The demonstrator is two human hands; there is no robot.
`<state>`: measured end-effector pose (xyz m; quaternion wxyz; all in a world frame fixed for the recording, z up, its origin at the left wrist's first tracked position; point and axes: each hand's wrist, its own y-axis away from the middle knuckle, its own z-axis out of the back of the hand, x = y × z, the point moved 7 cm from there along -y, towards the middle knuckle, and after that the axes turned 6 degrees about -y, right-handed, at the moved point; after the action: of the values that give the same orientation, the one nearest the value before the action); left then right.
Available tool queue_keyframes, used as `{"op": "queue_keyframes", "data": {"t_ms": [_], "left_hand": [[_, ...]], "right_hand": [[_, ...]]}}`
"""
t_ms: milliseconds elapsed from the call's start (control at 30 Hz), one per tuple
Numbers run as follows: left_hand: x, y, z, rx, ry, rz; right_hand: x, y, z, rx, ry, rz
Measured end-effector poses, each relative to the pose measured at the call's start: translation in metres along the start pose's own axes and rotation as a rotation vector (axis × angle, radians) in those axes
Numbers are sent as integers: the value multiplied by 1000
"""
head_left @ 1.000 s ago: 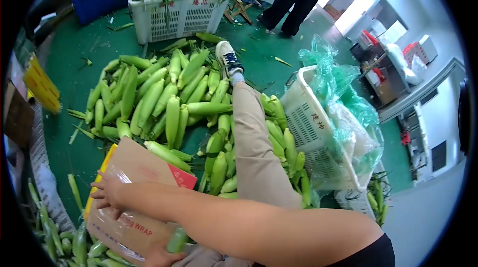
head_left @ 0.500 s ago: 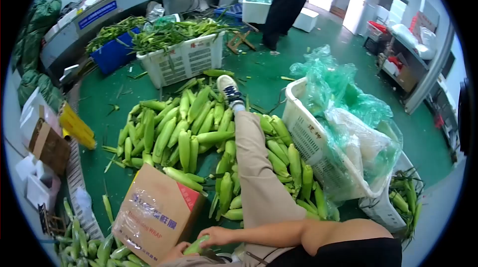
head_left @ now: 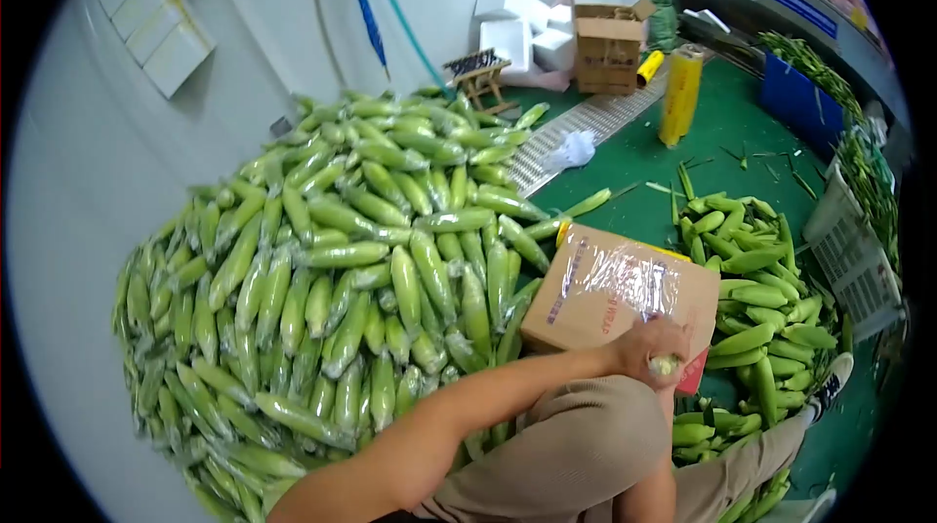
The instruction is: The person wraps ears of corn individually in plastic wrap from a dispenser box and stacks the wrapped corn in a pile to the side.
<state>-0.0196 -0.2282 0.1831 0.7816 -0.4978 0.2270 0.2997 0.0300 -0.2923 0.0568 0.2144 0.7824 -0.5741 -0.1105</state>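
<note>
My left hand (head_left: 648, 345) is closed around an ear of corn (head_left: 665, 365), whose pale end shows beneath the fingers. The hand is over the near right corner of a cardboard box (head_left: 615, 294) with red "WRAP" print and shiny film on top. My right hand's forearm (head_left: 660, 489) rises beside my bent knee toward the same spot. Its fingers are hidden behind the knee and left hand. Left of the box lies a big heap of film-wrapped corn ears (head_left: 342, 260). On its right is a pile of green corn ears (head_left: 761, 318) without visible film.
A yellow roll (head_left: 680, 99) stands upright on the green floor past the box. Behind it are an open carton (head_left: 607, 50), white foam boxes (head_left: 512, 16) and a small wooden stool (head_left: 480, 79). At the right stand a white crate (head_left: 851, 250) and a blue bin (head_left: 800, 99) with husks.
My view has swung left, bringing the wrapped heap into full view. My left hand still has an ear of corn beside the box. The right hand has become mostly hidden.
</note>
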Motion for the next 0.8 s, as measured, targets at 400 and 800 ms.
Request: {"op": "queue_keyframes", "data": {"t_ms": [400,800], "left_hand": [[-19,10,483,39,-1721,638],[28,119,142,311,8,779]], "right_hand": [[48,147,130,-242,631,-289],[248,160,154,-80,1416,757]]}}
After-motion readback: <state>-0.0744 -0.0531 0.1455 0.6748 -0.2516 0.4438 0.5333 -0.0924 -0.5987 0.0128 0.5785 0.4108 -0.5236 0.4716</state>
